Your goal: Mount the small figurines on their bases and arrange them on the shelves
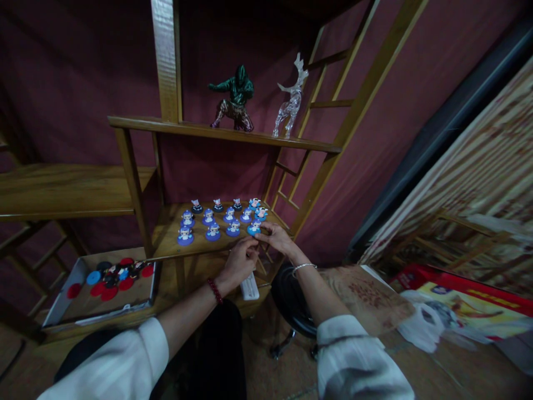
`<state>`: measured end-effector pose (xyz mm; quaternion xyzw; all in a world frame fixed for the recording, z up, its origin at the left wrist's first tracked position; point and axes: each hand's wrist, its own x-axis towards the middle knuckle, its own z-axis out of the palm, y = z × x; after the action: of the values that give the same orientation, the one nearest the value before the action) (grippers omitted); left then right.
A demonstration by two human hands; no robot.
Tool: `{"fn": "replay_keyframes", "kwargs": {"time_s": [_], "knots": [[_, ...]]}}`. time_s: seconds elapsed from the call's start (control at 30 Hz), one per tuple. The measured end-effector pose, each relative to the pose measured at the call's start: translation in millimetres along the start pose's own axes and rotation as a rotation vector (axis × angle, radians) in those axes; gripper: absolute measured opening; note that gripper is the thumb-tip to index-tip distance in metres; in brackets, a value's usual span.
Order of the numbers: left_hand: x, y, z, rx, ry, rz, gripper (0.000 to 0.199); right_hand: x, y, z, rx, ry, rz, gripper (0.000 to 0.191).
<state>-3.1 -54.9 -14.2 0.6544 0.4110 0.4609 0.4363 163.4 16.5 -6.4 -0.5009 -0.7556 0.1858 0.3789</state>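
Rows of small figurines on round bases stand on a wooden shelf. My right hand pinches the blue-based figurine at the front right of the rows. Close by on the left, my left hand has its fingers curled at the shelf's front edge; what they hold, if anything, is hidden. Purple-based figurines fill the front and middle rows. Behind them are dark-based figurines, with other blue-based ones at the right end.
A cardboard box with red, black and blue pieces sits lower left. A white object lies below my hands. On the upper shelf stand a green figure and a clear deer. A black stool is below right.
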Motion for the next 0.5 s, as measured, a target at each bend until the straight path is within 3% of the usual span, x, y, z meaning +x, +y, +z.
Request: {"fn": "replay_keyframes", "kwargs": {"time_s": [0.07, 0.13, 0.2, 0.4, 0.5], "knots": [[-6.0, 8.2, -3.9, 0.011, -0.058, -0.025, 0.029, -0.5, -1.0, -0.3, 0.001, -0.005, 0.006, 0.029], [-14.5, 20.5, -9.9, -0.002, -0.201, -0.045, 0.023, -1.2, -1.1, -0.3, 0.006, 0.000, 0.016, 0.029], [-25.5, 37.2, -18.7, -0.068, -0.423, -0.025, 0.021, -2.0, -0.1, 0.2, 0.020, 0.024, 0.030, 0.031], [-64.4, 106.6, -58.8, -0.231, -0.994, 0.038, 0.044, -9.5, -3.6, 4.6, 0.138, 0.169, 0.078, 0.047], [-84.0, 139.3, -80.0, -0.265, -1.237, 0.121, 0.055, -24.3, -19.9, 10.8, 0.237, 0.374, 0.106, 0.043]]}}
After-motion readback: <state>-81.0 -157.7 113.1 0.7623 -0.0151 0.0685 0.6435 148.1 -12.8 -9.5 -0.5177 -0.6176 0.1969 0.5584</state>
